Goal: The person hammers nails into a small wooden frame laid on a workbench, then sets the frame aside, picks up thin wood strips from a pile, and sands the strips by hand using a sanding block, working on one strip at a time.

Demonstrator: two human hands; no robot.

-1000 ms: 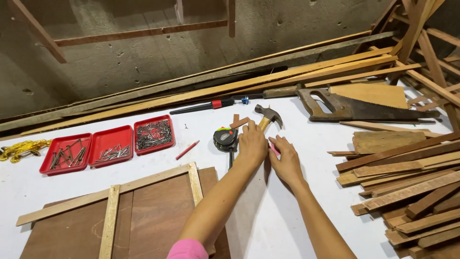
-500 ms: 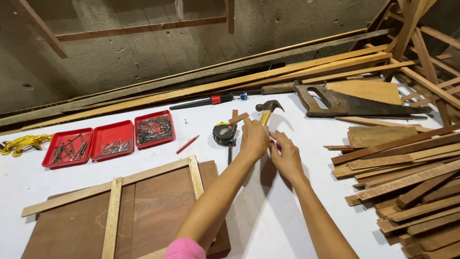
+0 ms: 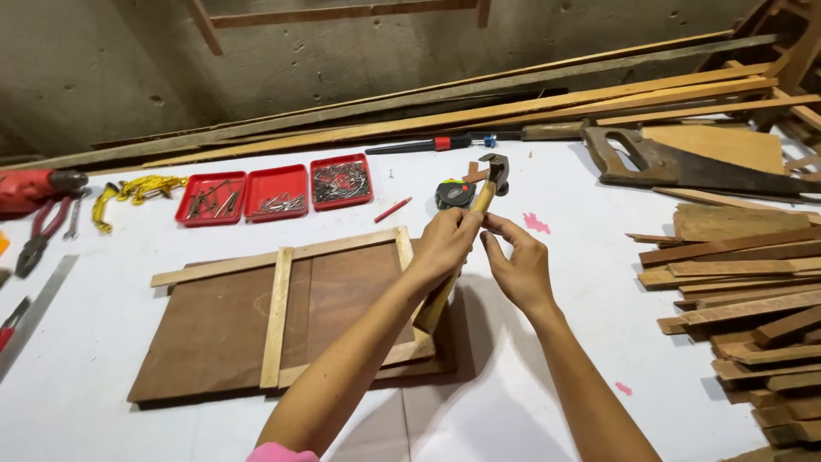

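White table (image 3: 547, 376), wooden frame and hammer, seen from above. A brown panel (image 3: 231, 334) lies flat on the table with pale slats (image 3: 278, 316) laid across it as a frame. Right of it sits a stack of offcuts (image 3: 735, 282); a handsaw (image 3: 684, 167) lies behind, and three red trays (image 3: 278, 192) of nails stand by the wall. The hammer (image 3: 483, 192) is held above the frame's near right corner, handle running down toward the panel, head up and clear of the tape measure (image 3: 451, 193) behind it. The left hand (image 3: 445, 244) is closed round the handle just under the head. The right hand (image 3: 517, 265) is half curled, thumb and forefinger pinched by the handle; whether they hold a nail cannot be told. For control, the grip would sit better lower on the handle. The hammer has a dark steel claw head and a light wooden handle.
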